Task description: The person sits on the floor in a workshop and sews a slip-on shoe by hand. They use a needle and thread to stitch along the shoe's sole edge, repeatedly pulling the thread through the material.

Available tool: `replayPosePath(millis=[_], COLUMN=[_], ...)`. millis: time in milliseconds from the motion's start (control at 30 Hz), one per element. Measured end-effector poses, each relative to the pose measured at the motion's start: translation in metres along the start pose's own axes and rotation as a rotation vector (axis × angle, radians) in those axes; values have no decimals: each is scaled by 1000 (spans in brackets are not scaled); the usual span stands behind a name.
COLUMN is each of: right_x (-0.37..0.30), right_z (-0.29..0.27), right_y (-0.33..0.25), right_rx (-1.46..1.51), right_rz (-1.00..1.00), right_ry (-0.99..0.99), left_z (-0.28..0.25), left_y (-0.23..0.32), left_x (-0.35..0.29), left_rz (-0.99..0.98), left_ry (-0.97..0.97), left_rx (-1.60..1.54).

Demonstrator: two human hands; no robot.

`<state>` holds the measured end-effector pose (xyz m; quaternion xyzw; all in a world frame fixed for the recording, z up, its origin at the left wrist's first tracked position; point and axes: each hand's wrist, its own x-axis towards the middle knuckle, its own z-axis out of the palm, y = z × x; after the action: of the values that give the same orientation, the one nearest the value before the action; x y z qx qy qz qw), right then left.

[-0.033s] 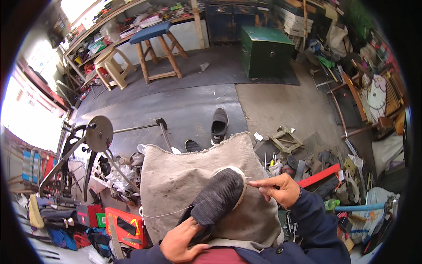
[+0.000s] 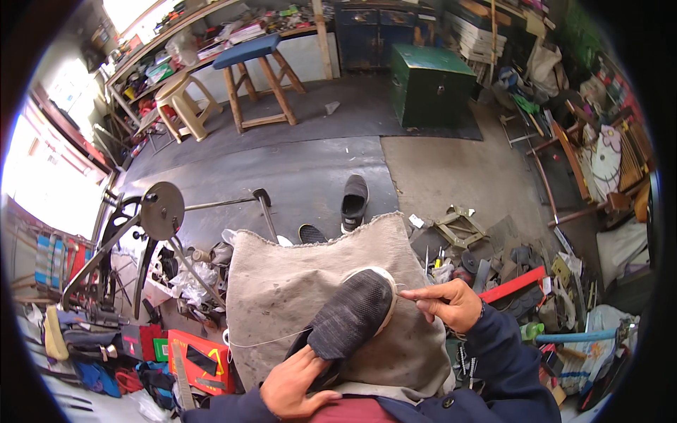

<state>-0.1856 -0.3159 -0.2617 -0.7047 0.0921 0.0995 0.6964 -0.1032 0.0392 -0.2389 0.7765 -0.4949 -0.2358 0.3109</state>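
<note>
A dark grey knit slip-on shoe (image 2: 350, 310) with a pale sole lies tilted across my lap, its toe up and to the right. My left hand (image 2: 296, 384) holds it at the opening, fingers reaching inside and thumb outside. At the toe edge my right hand (image 2: 450, 303) is closed in a pinch on a thin pale thread; whether a needle is there too is too small to tell. A white thread (image 2: 264, 344) runs from the shoe's opening leftward over the stained beige cloth (image 2: 268, 282) on my lap. The inside of the shoe is mostly hidden.
Another dark shoe (image 2: 354, 201) stands on the floor beyond the cloth. A metal machine with a round wheel (image 2: 162, 211) stands at left, a red box (image 2: 201, 361) below it. Tools and scraps crowd the right, near a red bar (image 2: 511, 290). Farther off are a blue-topped stool (image 2: 247, 51) and a green chest (image 2: 434, 84).
The view has shifted very slightly. Both hands and the shoe keep the same places relative to each other.
</note>
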Motion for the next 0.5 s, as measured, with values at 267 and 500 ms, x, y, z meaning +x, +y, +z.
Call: replayPosePath(millis=[267,500], right_x=[-12,-33], right_z=[8,23], right_y=[-15,-38], right_rx=[-34,-83], right_rz=[1,146], right_ry=[69,25], left_z=[16,22], left_y=[-24,-24], left_x=[93,60], left_rz=[365,-87], left_ry=[72,-212], left_rx=[-266,-1093])
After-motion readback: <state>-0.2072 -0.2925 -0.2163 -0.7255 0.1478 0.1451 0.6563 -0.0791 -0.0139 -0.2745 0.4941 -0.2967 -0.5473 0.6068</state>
